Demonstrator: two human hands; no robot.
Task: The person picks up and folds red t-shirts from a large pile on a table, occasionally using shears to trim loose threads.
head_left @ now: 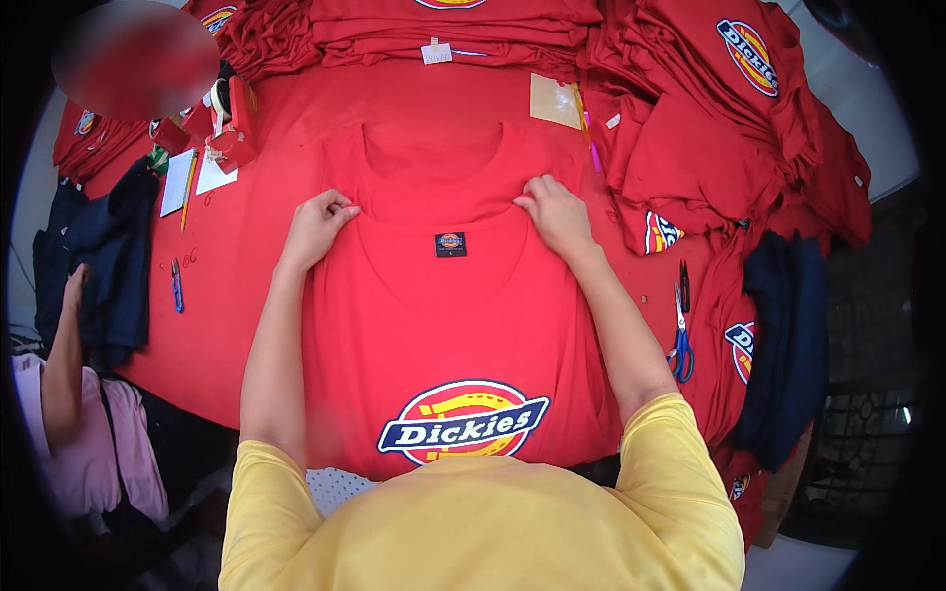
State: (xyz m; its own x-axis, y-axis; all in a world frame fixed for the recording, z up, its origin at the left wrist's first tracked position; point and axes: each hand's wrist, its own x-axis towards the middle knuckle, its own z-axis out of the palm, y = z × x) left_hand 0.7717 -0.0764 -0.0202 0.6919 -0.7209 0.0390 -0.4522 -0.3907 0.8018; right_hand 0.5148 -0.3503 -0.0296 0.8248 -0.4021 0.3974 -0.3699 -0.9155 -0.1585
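A red T-shirt (pixel 443 330) with a logo print on its chest lies face up in front of me, its dark neck label showing inside the collar. At the shirt's left shoulder, beside the neckline, my left hand (pixel 319 229) pinches the cloth between thumb and fingers. My right hand (pixel 555 217) pinches the opposite shoulder the same way. Just beyond the collar, another red shirt's neckline (pixel 434 163) lies flat, partly covered by the front one.
Stacked red shirts (pixel 453 34) line the far edge; a heap (pixel 700 148) fills the right. Blue-handled scissors (pixel 681 345) lie right, small blue snips (pixel 177 286) left. A pencil (pixel 187 187), papers and a tape dispenser (pixel 235 123) sit far left. Another person's arm (pixel 64 355) reaches dark clothing (pixel 108 266).
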